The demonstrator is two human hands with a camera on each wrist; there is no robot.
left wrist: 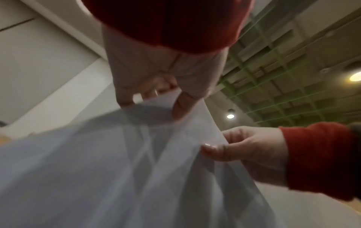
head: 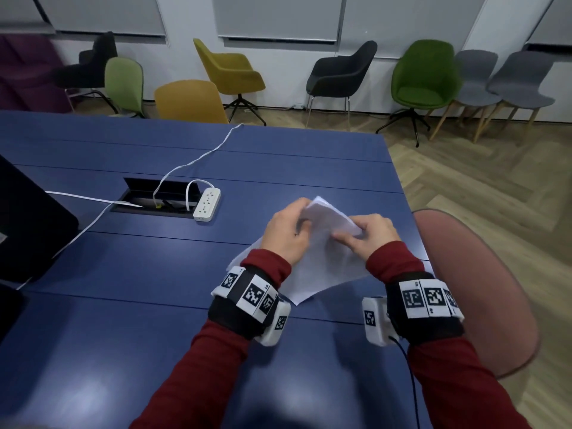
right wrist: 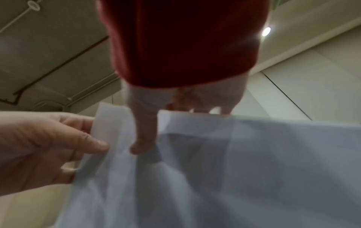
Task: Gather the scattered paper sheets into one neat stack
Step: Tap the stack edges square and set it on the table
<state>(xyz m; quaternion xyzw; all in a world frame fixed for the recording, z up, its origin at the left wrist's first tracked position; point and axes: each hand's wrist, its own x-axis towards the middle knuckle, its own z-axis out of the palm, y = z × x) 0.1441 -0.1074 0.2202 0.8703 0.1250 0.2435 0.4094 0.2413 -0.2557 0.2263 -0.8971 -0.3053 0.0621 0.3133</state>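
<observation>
While a white power strip (head: 207,203) lies far left on the blue surface (head: 123,320), your left hand (head: 286,235) and right hand (head: 370,235) pinch the white paper sheets (head: 325,261), overlapped unevenly, raised above it.

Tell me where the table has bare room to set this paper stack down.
Bare blue table lies left of the left hand, bounded by the power strip beyond and the dark laptop at far left. Another patch lies beyond the papers. It is crowded around the cable hatch and its cords.

Office meeting room: long blue table (head: 154,305), inset cable box (head: 161,198), assorted chairs (head: 424,78).
</observation>
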